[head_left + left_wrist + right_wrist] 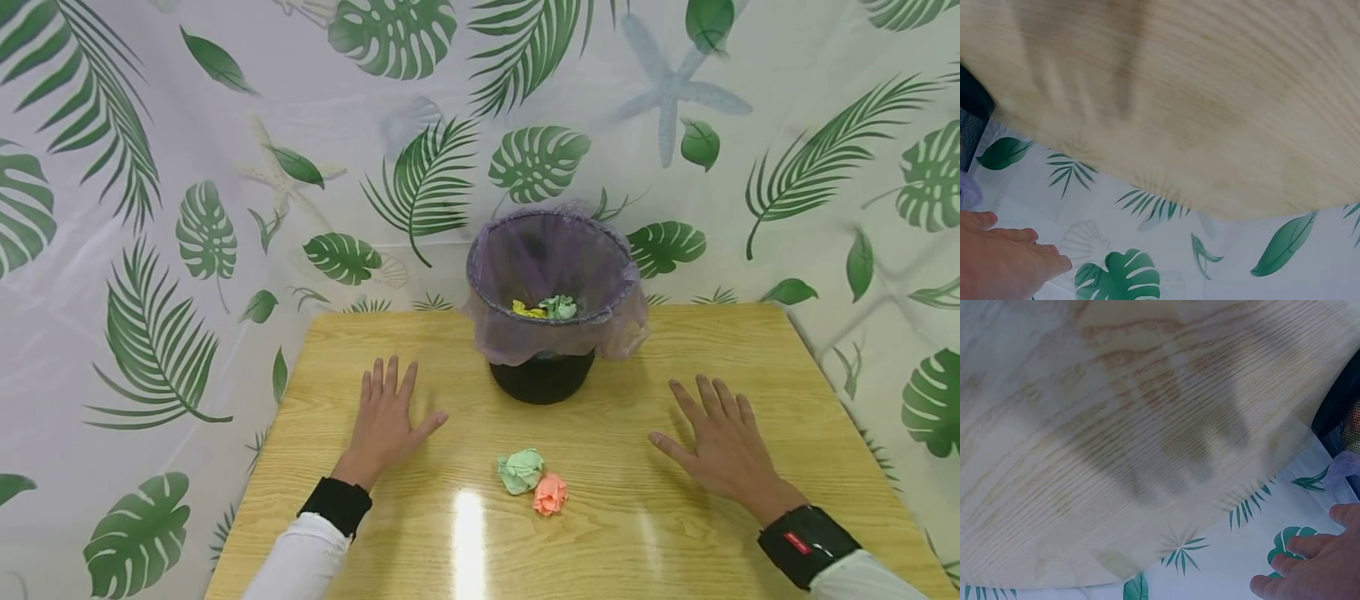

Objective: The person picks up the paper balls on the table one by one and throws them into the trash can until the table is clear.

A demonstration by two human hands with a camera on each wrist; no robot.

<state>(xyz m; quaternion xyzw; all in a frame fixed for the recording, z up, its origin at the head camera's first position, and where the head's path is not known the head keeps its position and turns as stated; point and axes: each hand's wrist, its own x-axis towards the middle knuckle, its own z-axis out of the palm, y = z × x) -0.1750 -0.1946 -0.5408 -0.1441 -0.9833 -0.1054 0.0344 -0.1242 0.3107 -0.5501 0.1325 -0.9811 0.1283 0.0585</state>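
Observation:
Both hands are held out over the wooden table with fingers spread and nothing in them. On the left side is the left hand [386, 423], palm down, its thumb pointing toward the middle. The right hand [723, 446] mirrors it on the right side. Between them lie a crumpled light green paper ball [521, 471] and a smaller crumpled orange-pink paper ball [551, 494], side by side. Behind these stands a black mesh trash bin [542, 379], lined with a purple plastic bag [517, 337]. Inside it show crumpled yellow paper [528, 310] and crumpled pale green paper [559, 307].
The wooden table [420, 550] ends at the back against a white leaf-printed cloth [450, 275], which also hangs along both sides. Each wrist wears a black band, the left band [335, 506] and the right band [807, 543], below white sleeves.

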